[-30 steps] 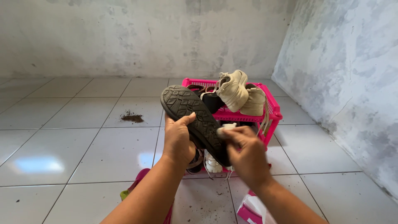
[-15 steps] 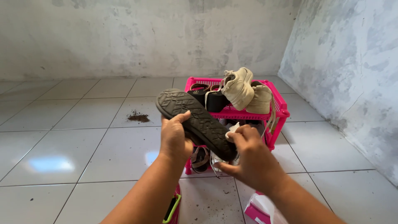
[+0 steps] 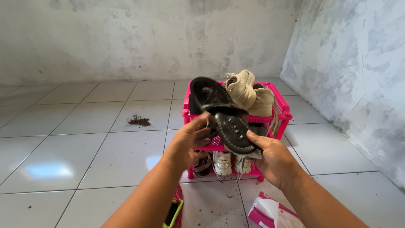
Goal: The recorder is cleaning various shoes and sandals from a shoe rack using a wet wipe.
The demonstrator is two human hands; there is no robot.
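Observation:
A black sandal point(image 3: 221, 114) is held up in front of me, its footbed and strap facing me. My left hand point(image 3: 187, 143) grips its near left edge. My right hand point(image 3: 270, 158) holds its heel end from below, with a bit of white cloth point(image 3: 253, 154) under the fingers. Behind it stands a pink plastic shoe rack point(image 3: 282, 112) with cream sneakers point(image 3: 244, 90) on the top shelf and white shoes point(image 3: 222, 162) and a brown sandal point(image 3: 203, 164) on the bottom shelf.
A small heap of dark dirt point(image 3: 139, 122) lies on the white floor tiles to the left, with specks near my feet. A pink packet of white tissues point(image 3: 270, 213) sits at lower right. A pink and green object point(image 3: 175, 211) lies below my left arm. Stained walls meet at right.
The sandal has been turned over: its ridged sole faced me before, now the footbed and strap do. My right hand went from rubbing the sole with the cloth to holding the heel end.

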